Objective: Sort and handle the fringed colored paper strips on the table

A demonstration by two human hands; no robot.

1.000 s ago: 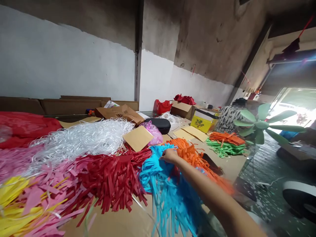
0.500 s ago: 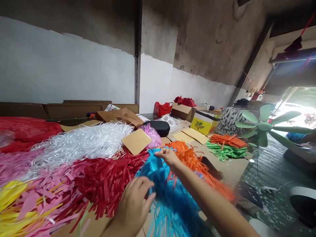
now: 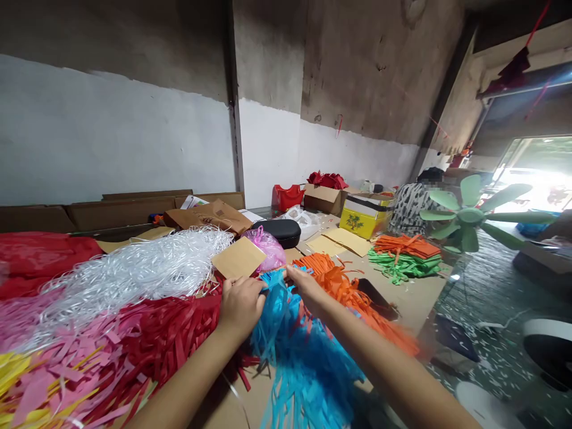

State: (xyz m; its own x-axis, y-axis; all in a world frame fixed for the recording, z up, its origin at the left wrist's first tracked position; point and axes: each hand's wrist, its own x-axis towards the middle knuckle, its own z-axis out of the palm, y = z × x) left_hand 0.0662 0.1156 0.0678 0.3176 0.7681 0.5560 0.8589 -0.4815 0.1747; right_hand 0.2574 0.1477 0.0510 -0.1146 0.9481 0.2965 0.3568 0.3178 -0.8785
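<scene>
Blue strips (image 3: 308, 363) lie btwn red strips (image 3: 179, 330) (L) & orange strips (image 3: 342, 289) (R); R hand (image 3: 304, 285) pinches blue's top edge, L hand (image 3: 239, 307) curled at its L side, grip unclear, prob. to keep strands together.

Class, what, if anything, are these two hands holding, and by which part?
The right hand pinches some blue strips at their far, gathered end. Whether the left hand grips them too cannot be told.
</scene>
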